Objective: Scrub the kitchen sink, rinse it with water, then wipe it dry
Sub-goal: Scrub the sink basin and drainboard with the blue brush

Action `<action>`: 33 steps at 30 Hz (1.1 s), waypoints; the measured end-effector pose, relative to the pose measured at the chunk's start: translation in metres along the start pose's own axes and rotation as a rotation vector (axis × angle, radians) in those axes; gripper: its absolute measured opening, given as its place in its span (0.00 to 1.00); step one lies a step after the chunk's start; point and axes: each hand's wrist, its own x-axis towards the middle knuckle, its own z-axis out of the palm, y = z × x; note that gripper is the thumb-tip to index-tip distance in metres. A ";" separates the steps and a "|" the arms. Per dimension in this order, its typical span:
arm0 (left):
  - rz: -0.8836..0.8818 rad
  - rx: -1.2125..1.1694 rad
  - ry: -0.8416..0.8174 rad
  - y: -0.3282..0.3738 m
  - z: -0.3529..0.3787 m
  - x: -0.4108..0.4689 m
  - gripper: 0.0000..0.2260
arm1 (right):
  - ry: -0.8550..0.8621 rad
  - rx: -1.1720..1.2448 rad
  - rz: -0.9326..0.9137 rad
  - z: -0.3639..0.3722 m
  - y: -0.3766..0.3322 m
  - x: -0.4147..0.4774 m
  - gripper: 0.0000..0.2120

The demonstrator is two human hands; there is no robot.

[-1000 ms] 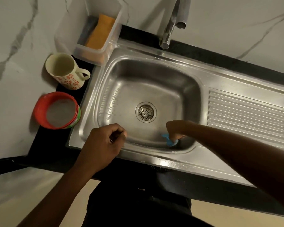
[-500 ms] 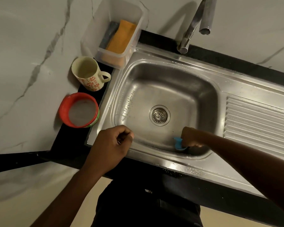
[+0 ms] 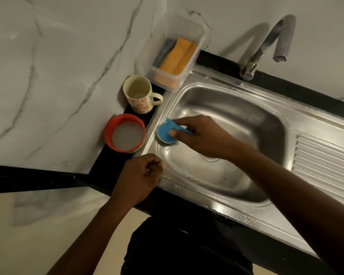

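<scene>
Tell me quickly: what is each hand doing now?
Left hand: closed in a fist at the sink rim, holding nothing visible.
Right hand: grip closed on the blue scrub brush.

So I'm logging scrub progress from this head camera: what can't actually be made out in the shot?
- Drain: mostly covered by the right hand and its wrist.
- Bristles of the blue brush: face down against the sink, under the brush body and fingers.
- Left hand: fist closed at the sink's rim; anything inside it is hidden.
- Drainboard: cut off by the right edge and the forearm.
- Grey item in the plastic tub: half behind the orange sponge, unidentifiable.
</scene>
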 end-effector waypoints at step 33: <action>-0.103 0.015 0.057 -0.016 -0.015 -0.002 0.08 | -0.075 -0.093 -0.198 0.042 -0.050 0.067 0.20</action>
